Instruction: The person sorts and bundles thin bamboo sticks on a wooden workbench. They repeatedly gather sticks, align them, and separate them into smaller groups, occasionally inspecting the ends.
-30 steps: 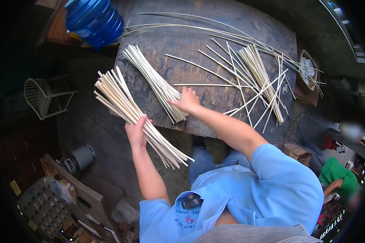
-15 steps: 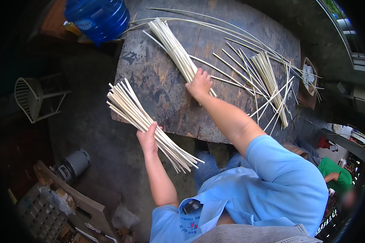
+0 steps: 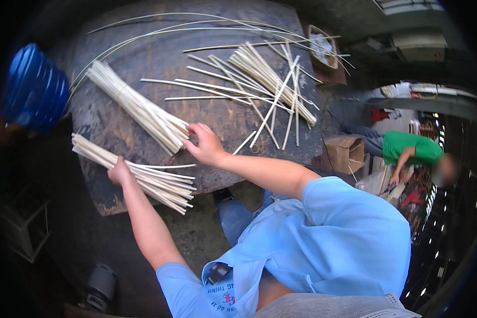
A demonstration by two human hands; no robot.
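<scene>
My left hand (image 3: pixel 120 172) is closed around the middle of a loose bundle of pale cane sticks (image 3: pixel 161 183), held over the table's near left edge; the stick ends fan out toward the right. Beyond it a second, tighter bundle of canes (image 3: pixel 132 106) lies slanted on the worn wooden table (image 3: pixel 98 193). At that bundle's near end is my right hand (image 3: pixel 206 146), thumb and fingers apart, fingertips by the stick ends. Whether they touch the ends is hard to tell. A third bundle (image 3: pixel 273 77) rests farther right, with several loose sticks (image 3: pixel 217 90) strewn across and around it.
Long thin canes (image 3: pixel 196 24) arch along the table's far side. A blue water bottle (image 3: pixel 37 87) stands at the left. A basket (image 3: pixel 323 47) and a cardboard box (image 3: pixel 344 151) are beyond the right edge. A person in green (image 3: pixel 411 148) works at the far right.
The view has swung right, so the table sits farther left. My right hand has let go of the tabletop bundle and its fingers have opened. My left hand still grips its sticks, now turned flatter.
</scene>
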